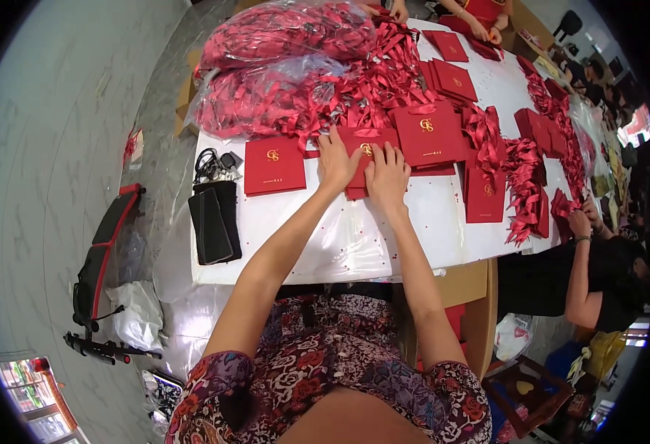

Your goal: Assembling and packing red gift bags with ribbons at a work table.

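Observation:
In front of me a red gift bag (370, 136) with a gold emblem lies flat on top of other red bags. My left hand (337, 161) rests on its left side, fingers stretched toward the far edge and thumb out. My right hand (388, 176) lies on its lower right part with the fingers apart. Neither hand grips anything that I can see. Left of them is another red bag (274, 167), lying flat. A stack of red bags (428, 138) with a ribbon handle on top sits right beside my right hand.
Clear plastic sacks (277, 89) of red ribbons fill the table's far left, with loose ribbons (384, 81) beside them. A black phone or case (214, 226) and cables (217, 164) lie at the left edge. Other people's hands (581, 220) work at the right. An open cardboard box (480, 318) stands below.

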A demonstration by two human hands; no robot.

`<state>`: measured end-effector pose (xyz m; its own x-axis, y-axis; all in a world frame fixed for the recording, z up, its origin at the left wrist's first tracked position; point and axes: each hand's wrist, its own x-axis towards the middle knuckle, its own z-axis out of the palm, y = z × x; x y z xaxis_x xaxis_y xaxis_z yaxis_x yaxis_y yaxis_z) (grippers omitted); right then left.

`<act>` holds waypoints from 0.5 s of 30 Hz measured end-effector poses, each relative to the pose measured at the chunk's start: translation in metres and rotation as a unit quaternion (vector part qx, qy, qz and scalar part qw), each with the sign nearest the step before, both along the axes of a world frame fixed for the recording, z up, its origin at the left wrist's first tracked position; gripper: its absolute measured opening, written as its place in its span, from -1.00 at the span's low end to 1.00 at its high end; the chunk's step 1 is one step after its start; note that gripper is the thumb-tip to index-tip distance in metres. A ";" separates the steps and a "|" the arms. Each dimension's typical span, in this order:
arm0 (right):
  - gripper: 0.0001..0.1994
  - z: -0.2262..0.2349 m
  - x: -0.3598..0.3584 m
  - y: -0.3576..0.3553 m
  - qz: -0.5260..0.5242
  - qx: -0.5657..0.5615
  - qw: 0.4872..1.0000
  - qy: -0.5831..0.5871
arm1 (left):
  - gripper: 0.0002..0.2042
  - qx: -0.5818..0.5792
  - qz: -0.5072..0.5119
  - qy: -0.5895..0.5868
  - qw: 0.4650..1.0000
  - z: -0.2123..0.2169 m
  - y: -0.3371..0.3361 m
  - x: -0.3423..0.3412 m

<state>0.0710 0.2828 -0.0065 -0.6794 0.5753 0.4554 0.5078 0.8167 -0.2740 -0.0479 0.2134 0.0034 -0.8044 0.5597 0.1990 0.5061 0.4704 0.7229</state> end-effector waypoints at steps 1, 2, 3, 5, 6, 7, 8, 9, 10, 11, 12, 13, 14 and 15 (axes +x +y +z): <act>-0.55 0.000 0.000 0.001 0.002 0.000 1.000 -0.002 | -0.20 0.008 -0.005 0.001 1.000 0.000 0.000 0.000; -0.54 0.000 0.000 0.001 0.004 -0.002 1.000 -0.001 | -0.23 0.019 -0.018 0.022 0.999 0.000 -0.003 -0.001; -0.53 0.001 -0.001 0.000 0.007 -0.003 1.000 0.001 | -0.23 0.019 -0.016 0.020 0.999 0.000 -0.011 -0.003; -0.53 0.000 0.002 0.002 0.006 -0.002 1.000 0.010 | -0.25 0.091 -0.046 0.111 0.989 0.001 -0.029 0.000; -0.53 -0.002 0.005 0.002 0.006 0.000 1.000 0.021 | -0.29 0.079 -0.058 0.103 0.990 0.004 -0.042 0.000; -0.53 0.001 0.006 0.003 0.007 0.000 1.000 0.022 | -0.29 0.079 -0.057 0.104 0.990 0.005 -0.056 -0.001; -0.54 0.002 0.008 0.004 0.004 0.004 0.999 0.039 | -0.30 0.046 -0.042 0.136 0.989 0.002 -0.070 -0.002; -0.55 0.003 0.010 0.004 0.000 0.008 0.998 0.056 | -0.32 0.013 -0.028 0.167 0.985 -0.001 -0.083 -0.004; -0.56 0.006 0.011 0.002 -0.003 0.007 0.997 0.082 | -0.32 0.014 -0.024 0.169 0.985 -0.003 -0.097 -0.009; -0.56 0.010 0.011 -0.004 0.000 0.007 0.997 0.082 | -0.32 -0.012 -0.012 0.202 0.979 -0.010 -0.112 -0.014; -0.58 0.013 0.012 -0.008 0.006 0.021 0.993 0.118 | -0.33 -0.038 -0.001 0.236 0.971 -0.017 -0.125 -0.018; -0.59 0.020 0.012 -0.015 0.011 0.034 0.987 0.154 | -0.33 -0.038 0.001 0.236 0.971 -0.021 -0.139 -0.021; -0.64 0.032 0.013 -0.027 0.017 0.043 0.984 0.170 | -0.34 -0.084 -0.007 0.229 0.970 -0.026 -0.148 -0.022; -0.64 0.034 0.011 -0.035 0.017 0.043 0.984 0.170 | -0.35 -0.130 -0.014 0.221 0.967 -0.031 -0.155 -0.022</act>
